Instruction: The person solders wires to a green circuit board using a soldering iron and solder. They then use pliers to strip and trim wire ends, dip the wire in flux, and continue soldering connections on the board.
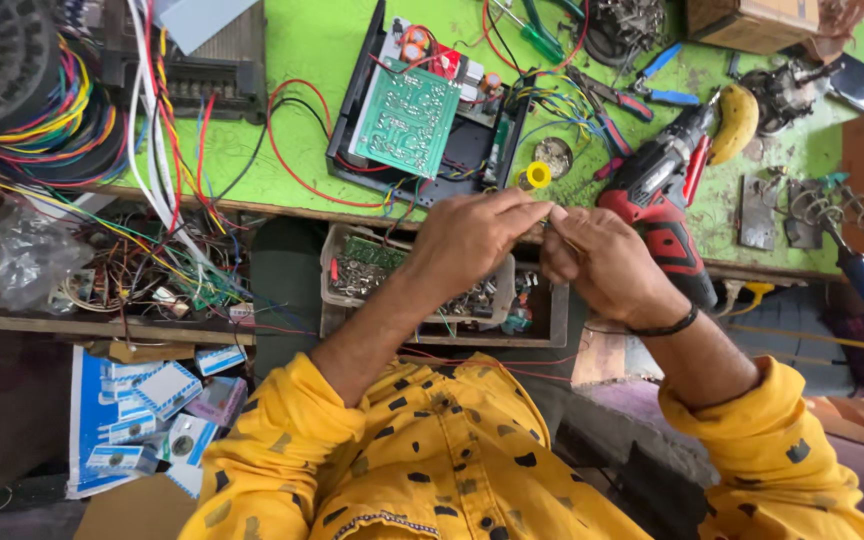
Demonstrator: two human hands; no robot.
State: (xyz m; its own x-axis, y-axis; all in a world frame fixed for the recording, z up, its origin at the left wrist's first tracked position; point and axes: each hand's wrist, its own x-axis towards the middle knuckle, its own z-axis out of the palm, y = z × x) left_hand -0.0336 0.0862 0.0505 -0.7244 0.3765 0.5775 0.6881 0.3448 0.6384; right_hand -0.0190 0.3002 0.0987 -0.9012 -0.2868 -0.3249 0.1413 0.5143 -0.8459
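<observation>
**Clearly a fiddly, light piece pinched between two hands**

Both hands meet just in front of the green tabletop (322, 40) edge. The left hand (467, 240) has its fingers drawn together, thumb and forefinger closed toward the right hand (602, 265), whose fingertips are likewise pinched shut. Between them sits a thin wire-like piece (555, 222), too small to tell its exact kind; it lies over the gap between tabletop edge and the tray of parts (417, 285) below.

Judging by its size, the piece is very light, bendable and easily dropped, so a fingertip pinch close to its end, as shown, looks the sensible hold; a hard squeeze might kink it.

Just beyond the hands stand a yellow spool (536, 175), an open black case with a green circuit board (407, 118), and a red cordless drill (664, 195) touching nothing the hands hold. A banana (735, 122) lies farther right, and bundled coloured wires (62, 120) well apart at left.
</observation>
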